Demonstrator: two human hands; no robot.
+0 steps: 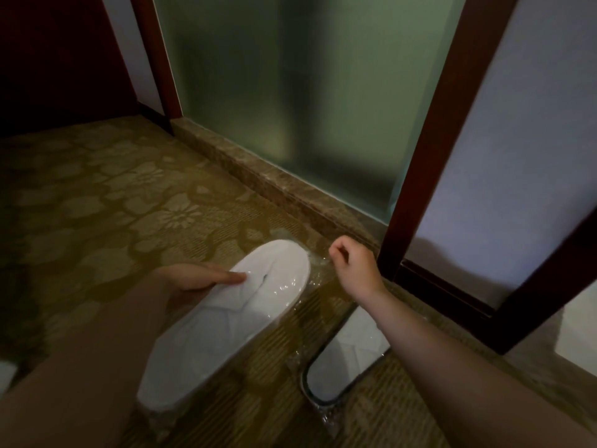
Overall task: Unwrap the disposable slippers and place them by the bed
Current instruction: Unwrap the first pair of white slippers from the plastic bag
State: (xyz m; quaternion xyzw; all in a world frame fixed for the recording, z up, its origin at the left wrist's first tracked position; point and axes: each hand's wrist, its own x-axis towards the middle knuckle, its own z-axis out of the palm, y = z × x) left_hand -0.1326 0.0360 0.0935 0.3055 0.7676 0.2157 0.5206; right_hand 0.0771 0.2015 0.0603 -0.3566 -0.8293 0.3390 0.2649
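A pair of white disposable slippers (226, 324) in a clear plastic wrap (315, 270) is held low over the carpet, toes pointing away from me. My left hand (197, 279) grips the pair from the left side, thumb on top near the strap. My right hand (353, 270) is just right of the toes, with its fingers curled and pinched on the loose edge of the clear wrap. The wrap is stretched between the toe end and those fingers. No bed is in view.
Patterned gold carpet (113, 205) covers the floor. A stone sill (258, 179) runs under a frosted glass panel (290, 92) in a dark wooden frame (429, 140). Below my right forearm is a white, dark-rimmed flat object (349, 354) with crinkled plastic at its near end.
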